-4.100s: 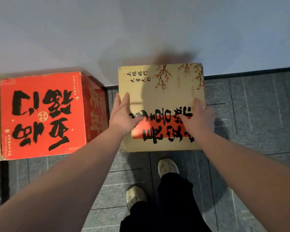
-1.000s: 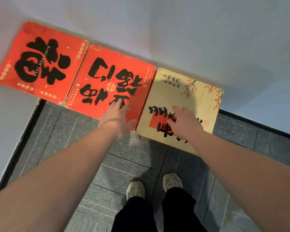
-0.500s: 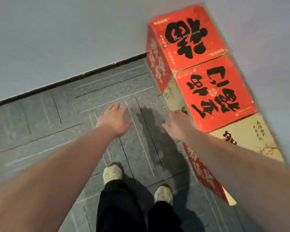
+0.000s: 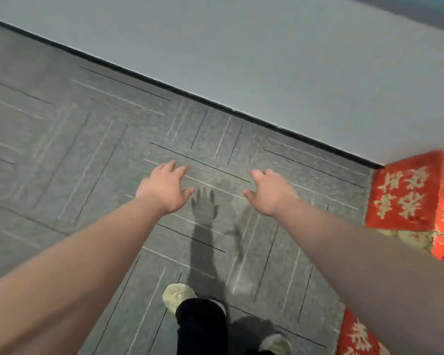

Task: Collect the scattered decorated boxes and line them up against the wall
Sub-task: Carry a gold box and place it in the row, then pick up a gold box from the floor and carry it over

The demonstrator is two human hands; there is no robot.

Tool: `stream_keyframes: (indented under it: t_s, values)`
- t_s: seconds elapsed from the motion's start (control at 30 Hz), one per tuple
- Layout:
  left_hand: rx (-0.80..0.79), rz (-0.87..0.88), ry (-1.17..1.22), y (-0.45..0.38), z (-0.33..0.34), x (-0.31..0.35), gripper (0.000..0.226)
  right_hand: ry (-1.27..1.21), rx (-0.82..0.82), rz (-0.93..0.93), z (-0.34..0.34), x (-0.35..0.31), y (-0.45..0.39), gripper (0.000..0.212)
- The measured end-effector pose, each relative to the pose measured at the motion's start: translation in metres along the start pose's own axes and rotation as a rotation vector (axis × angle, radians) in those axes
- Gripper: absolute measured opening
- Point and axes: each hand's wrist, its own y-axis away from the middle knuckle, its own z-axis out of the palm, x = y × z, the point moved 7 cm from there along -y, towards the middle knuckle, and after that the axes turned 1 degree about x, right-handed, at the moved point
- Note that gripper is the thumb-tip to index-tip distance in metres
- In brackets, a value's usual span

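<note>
Whereas a second ago rested on the tops of the red and cream boxes at the wall, now raised over bare grey patterned carpet floor [image 4: 92,155], well clear of the row. Left hand [image 4: 164,190] spread, fingers loosely straight, holding nothing. Right hand [image 4: 269,190] likewise spread and empty. Red printed cardboard boxes with pale lettering [image 4: 405,198] pushed to the right edge of the floor, standing at the foot of the pale grey wall [image 4: 267,60]; a further red box [image 4: 354,336] low at the right, partly hidden behind the right forearm. Cream box no longer visible. View swung left, away from the row. Judged: placement finished, turning to look for further scattered boxes; none in view on the floor ahead.
</note>
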Motion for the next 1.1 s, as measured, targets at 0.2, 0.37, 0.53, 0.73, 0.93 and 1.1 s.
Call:
stream_keyframes:
  t_s: [0.2,0.37,0.53,0.73,0.93,1.1]
  values:
    - [0.036,-0.211,0.055,0.020,-0.089,-0.169,0.065,0.063,0.016,-0.158,-0.057,-0.178,-0.049,0.048]
    - [0.103,-0.373,0.177,0.017,-0.147,-0.266,0.064,0.113,0.020,-0.278,-0.095,-0.304,-0.096,0.050]
    - [0.088,-0.485,0.228,0.011,-0.177,-0.336,0.065,0.192,-0.024,-0.408,-0.110,-0.414,-0.149,0.053]
    - [0.166,-0.638,0.348,0.003,-0.212,-0.428,0.063,0.258,-0.023,-0.554,-0.137,-0.543,-0.190,0.057]
    - [0.176,-0.752,0.433,0.017,-0.212,-0.523,0.062,0.371,-0.049,-0.638,-0.116,-0.656,-0.209,0.056]
    - [0.154,-0.813,0.482,0.021,-0.205,-0.623,0.064,0.434,-0.091,-0.671,-0.082,-0.754,-0.219,0.055]
